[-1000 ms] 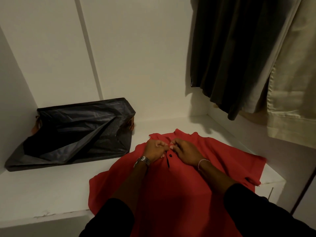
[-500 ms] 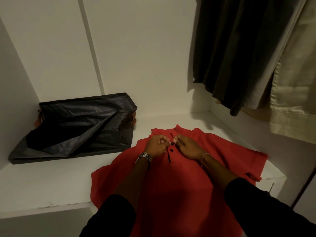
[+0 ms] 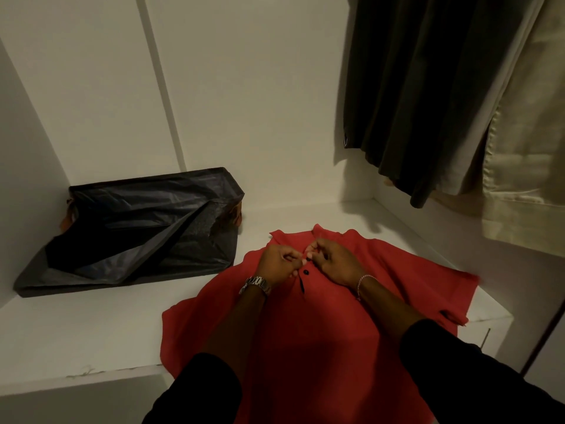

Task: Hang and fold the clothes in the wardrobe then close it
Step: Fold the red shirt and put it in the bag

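Both hands, left hand (image 3: pixel 279 264) and right hand (image 3: pixel 334 264), pinch the red shirt (image 3: pixel 321 325) placket; fasten its upper button squarely before you fold.

A shirt (image 3: pixel 330 325) lies on the shelf (image 3: pixel 91 332)'s near right; a bag (image 3: pixel 137 231) sits far left; hanging clothes (image 3: pixel 428 102) far right.
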